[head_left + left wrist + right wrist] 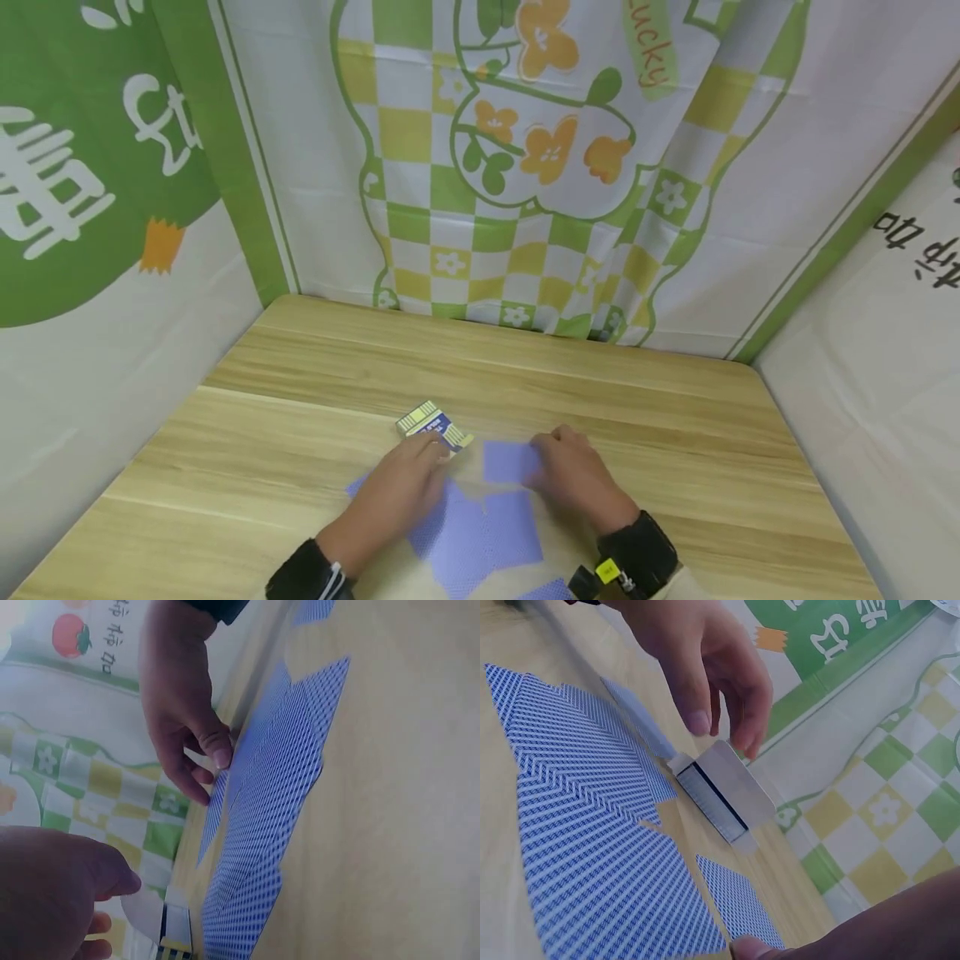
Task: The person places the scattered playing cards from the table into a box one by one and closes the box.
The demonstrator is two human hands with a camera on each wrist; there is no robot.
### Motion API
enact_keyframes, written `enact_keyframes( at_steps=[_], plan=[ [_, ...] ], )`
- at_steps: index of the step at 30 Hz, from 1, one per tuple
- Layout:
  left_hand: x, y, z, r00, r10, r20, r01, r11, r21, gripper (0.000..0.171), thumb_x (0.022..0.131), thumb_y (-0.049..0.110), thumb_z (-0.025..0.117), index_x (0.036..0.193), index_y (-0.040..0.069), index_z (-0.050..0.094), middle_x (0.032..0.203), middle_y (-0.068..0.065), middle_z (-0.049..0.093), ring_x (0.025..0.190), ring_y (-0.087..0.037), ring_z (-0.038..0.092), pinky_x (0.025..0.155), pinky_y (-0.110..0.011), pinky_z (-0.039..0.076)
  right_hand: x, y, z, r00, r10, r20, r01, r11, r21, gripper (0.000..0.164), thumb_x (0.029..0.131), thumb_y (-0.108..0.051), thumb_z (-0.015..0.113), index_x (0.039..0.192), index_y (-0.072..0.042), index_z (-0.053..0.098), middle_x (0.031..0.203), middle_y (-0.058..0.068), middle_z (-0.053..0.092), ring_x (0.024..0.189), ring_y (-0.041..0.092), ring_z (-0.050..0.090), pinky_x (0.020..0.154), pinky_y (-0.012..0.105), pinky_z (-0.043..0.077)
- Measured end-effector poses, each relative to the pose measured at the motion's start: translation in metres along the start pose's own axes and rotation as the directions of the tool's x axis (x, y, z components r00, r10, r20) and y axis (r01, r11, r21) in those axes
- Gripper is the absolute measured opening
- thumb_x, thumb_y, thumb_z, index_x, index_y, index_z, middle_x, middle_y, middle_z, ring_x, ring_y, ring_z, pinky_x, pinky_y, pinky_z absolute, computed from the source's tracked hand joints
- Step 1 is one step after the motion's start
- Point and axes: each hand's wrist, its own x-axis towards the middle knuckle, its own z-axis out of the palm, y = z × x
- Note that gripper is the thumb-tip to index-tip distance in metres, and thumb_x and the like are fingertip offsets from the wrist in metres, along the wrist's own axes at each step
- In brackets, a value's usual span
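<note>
Several blue-patterned playing cards (472,542) lie overlapping, face down, on the wooden table. Just beyond them, at their far right, is a single card (506,462); its right edge is between the thumb and fingers of my right hand (577,475). The left hand (401,483) hovers over the far left of the spread, beside a small yellow and blue card box (431,425). In the right wrist view the left fingers hang loosely bent right by the raised flap of the box (724,791), with nothing visible in them.
Near the front, another blue card (547,590) lies partly out of view. The wooden table (300,375) meets printed cloth walls, with a green checked curtain (517,250) behind it.
</note>
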Motion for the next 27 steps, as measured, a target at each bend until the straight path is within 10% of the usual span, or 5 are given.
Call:
enact_keyframes(
  at_steps=[11,16,21,27],
  plan=[
    [-0.019,0.028,0.0,0.956,0.272,0.108,-0.254,0.954,-0.158,0.021,0.093,0.019,0.069,0.112,0.013,0.066,0.124,-0.002,0.061,0.117,-0.017,0.06,0.099,-0.037,0.052,-0.036,0.026,-0.016,0.999,0.023,0.04,-0.024,1.0,0.012,0.039,0.081,-0.021,0.086,0.115,-0.01,0.07,0.118,0.007,0.062,0.111,0.03,0.057,0.094,0.047,0.05],
    [-0.029,0.033,0.008,0.886,0.384,0.259,-0.359,0.923,-0.141,0.039,0.099,0.042,0.062,0.127,0.015,0.063,0.141,-0.01,0.056,0.132,-0.03,0.052,0.108,-0.048,0.045,-0.047,0.023,-0.019,0.986,-0.157,0.048,0.156,0.987,0.023,0.051,0.082,-0.016,0.083,0.129,-0.008,0.064,0.134,0.014,0.059,0.125,0.038,0.054,0.103,0.056,0.046],
    [-0.035,0.038,0.014,0.813,0.397,0.426,-0.421,0.906,-0.041,0.073,0.097,0.07,0.041,0.145,0.015,0.052,0.153,-0.02,0.044,0.139,-0.046,0.043,0.11,-0.058,0.04,-0.059,0.006,-0.016,0.906,-0.387,0.172,0.397,0.917,-0.031,0.093,0.068,-0.047,0.089,0.145,-0.011,0.052,0.152,0.016,0.047,0.14,0.04,0.043,0.11,0.06,0.039],
    [-0.035,0.038,0.016,0.83,0.402,0.385,-0.431,0.902,-0.013,0.062,0.103,0.056,0.043,0.144,0.011,0.053,0.151,-0.022,0.047,0.14,-0.04,0.045,0.111,-0.052,0.041,-0.061,-0.01,-0.003,0.899,-0.344,0.272,0.384,0.917,-0.108,0.106,0.063,-0.062,0.085,0.151,-0.015,0.046,0.159,0.016,0.038,0.145,0.042,0.035,0.114,0.062,0.034]
  ],
)
